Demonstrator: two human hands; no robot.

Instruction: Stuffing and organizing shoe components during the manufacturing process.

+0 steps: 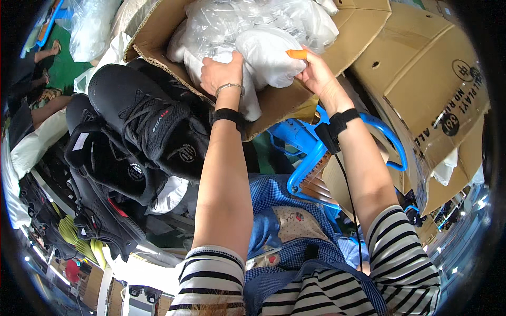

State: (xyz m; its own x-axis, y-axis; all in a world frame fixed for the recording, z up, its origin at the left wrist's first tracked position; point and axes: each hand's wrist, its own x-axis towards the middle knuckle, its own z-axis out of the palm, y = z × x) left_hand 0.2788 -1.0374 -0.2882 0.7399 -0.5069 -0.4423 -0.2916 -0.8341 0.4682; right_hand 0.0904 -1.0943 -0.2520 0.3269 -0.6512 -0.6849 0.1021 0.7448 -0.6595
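Both arms reach forward into an open cardboard box (279, 111) filled with soft white bundles, some under crinkled clear plastic (237, 18). My left hand (223, 76) has its fingers curled into a white bundle (250, 102) at the box's near side; its fingertips are partly hidden. Close by on the right, my right hand (316, 76) pinches the end of another white bundle (271, 55), with an orange cover on one finger. Whether the bundles are paper or thin foam, I cannot tell. Black lace-up shoes (142, 116) lie left of my left forearm.
Beside my right forearm is a blue plastic stool frame (303, 168). A large cardboard carton (437, 89) stands at the right. Yellow-green gloves or cloth (74, 237) hang at the lower left. Another person's legs (45, 108) show at the far left, near a clear bag (89, 34).
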